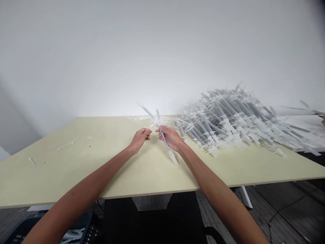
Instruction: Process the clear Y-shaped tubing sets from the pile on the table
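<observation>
My right hand (170, 137) is closed round a grey tube assembly (165, 140) above the middle of the table. The assembly forks at its upper end, with a pale plastic joint at the fork and a whitish fitting at its lower end. Just to the left, my left hand (141, 139) is closed in a pinch near the fork, a little apart from the right fingers. Whatever lies between its fingertips is too small to make out. Behind both hands lies a scatter of thin white plastic strips (139, 118).
A large heap of similar tube assemblies (228, 115) covers the right of the pale table (101, 179). Loose white strips (68, 142) lie on the left. Under the table's left front stands a dark basket (87, 225) with tube pieces. Another person's hand (323, 120) shows at the right edge.
</observation>
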{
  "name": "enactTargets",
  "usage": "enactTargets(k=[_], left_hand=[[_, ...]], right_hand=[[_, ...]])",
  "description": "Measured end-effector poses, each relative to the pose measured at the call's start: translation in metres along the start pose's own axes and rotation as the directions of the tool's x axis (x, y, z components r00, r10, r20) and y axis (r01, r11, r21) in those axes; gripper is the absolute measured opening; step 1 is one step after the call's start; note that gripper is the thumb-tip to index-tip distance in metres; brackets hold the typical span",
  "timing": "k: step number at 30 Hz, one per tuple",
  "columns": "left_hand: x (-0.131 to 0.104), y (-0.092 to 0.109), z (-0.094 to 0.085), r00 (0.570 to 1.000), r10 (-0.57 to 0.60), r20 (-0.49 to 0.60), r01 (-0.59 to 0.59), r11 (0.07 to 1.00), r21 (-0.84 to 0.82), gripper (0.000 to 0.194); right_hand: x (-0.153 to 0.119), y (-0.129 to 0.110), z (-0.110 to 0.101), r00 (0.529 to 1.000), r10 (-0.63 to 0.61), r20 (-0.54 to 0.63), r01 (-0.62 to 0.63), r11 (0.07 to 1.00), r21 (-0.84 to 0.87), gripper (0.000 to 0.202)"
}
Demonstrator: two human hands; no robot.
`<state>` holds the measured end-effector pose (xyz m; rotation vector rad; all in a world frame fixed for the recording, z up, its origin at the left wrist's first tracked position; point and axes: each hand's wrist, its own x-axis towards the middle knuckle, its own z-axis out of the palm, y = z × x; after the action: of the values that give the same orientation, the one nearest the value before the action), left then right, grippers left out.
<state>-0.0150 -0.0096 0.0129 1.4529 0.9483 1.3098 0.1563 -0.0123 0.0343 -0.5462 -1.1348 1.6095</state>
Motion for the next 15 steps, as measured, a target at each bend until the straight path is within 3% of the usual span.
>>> enactTargets(k=[6,9,15], left_hand=[[-0.002,-0.001,0.007,0.997,-0.067,0.023,0.071,0.973,-0.219,0.031],[-0.004,0.001,0.01,0.99,-0.135,0.044,0.142,0.935,-0.325,0.03],[-0.007,0.005,0.013,0.988,-0.155,0.005,0.149,0.94,-0.308,0.03]], right_hand=[[-0.001,0.001,0.004,0.999,0.023,0.026,-0.024,0.999,0.027,0.03],[-0.001,0.001,0.003,1.0,0.008,0.023,-0.008,1.0,0.003,0.023],[0.001,0.001,-0.002,0.993,0.08,-0.088,-0.077,0.996,0.04,0.021]])
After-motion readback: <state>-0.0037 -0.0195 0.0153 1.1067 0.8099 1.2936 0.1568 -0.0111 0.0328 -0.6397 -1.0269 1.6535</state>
